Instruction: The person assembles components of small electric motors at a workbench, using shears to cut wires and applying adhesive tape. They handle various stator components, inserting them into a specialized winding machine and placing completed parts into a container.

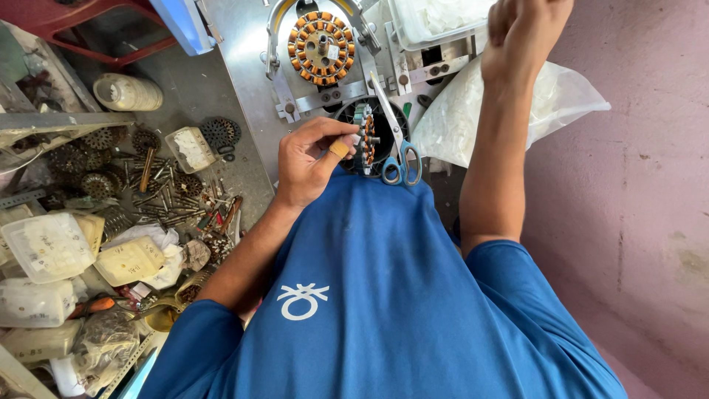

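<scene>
Nearest the camera, below the metal machine plate (244, 44), a blue shirt (384, 295) fills the lower frame. Just above its collar edge, the left hand (314, 159) pinches a round wound motor core (364, 137) by its rim, thumb and fingers closed on it; the core stands on edge, copper-coloured windings visible. A tan bandage wraps one finger of that hand. Blue-handled scissors (399, 151) lie just right of the core, handles toward the shirt, blades pointing up the plate. Left of the plate, a heap of loose metal parts and screws (170, 192) with several clear plastic boxes (48, 247). Farther up the plate, a second wound core (321, 37) sits flat in the machine's round holder. Right of the plate, a clear bag of white pieces (458, 122). Farthest, the right hand (526, 33) is raised near a clear tray (428, 29) of white pieces, fingers curled; cannot tell whether it holds anything.
</scene>
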